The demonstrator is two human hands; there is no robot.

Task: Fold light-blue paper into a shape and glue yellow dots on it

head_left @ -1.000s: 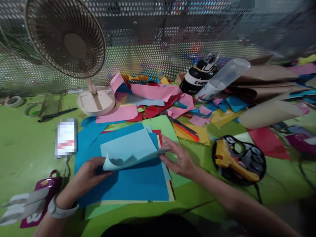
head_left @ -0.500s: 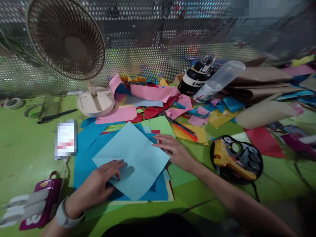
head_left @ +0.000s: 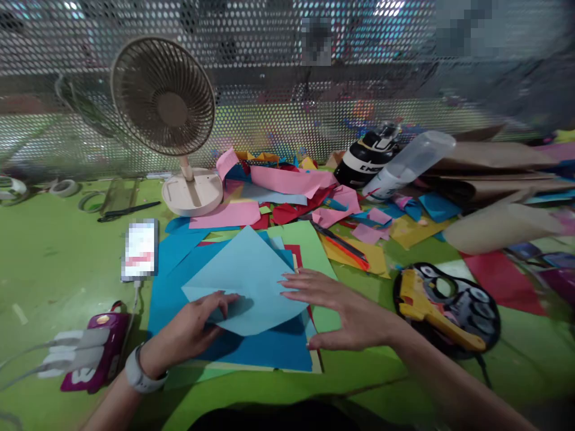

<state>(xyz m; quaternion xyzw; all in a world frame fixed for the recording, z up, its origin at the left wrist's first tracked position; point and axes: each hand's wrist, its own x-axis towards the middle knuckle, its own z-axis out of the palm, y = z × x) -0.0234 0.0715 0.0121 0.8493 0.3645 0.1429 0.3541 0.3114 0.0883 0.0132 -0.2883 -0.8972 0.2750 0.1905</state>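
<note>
A square sheet of light blue paper [head_left: 251, 269] lies corner-up over a stack of darker blue sheets [head_left: 269, 353], its near corner raised and bent. At the sheet's lower left edge is my left hand [head_left: 193, 326], fingers on top and thumb at the underside, closed on the paper. My right hand [head_left: 341, 308] is open, fingers spread, with the fingertips at the sheet's right edge and the thumb apart near the stack's right side. Whether those fingertips touch the paper I cannot tell.
Beyond the stack are a fan [head_left: 193, 197], pink paper scraps [head_left: 287, 179], a utility knife [head_left: 344, 245] and a black bottle [head_left: 366, 158]. A phone [head_left: 140, 248] and a purple power strip [head_left: 101, 353] sit left. To the right, a yellow glue gun [head_left: 431, 311] rests in a black tray.
The light blue sheet's near corner has risen off the stack. My right hand has spread its fingers, and its thumb has swung down and away. The whole view has shifted.
</note>
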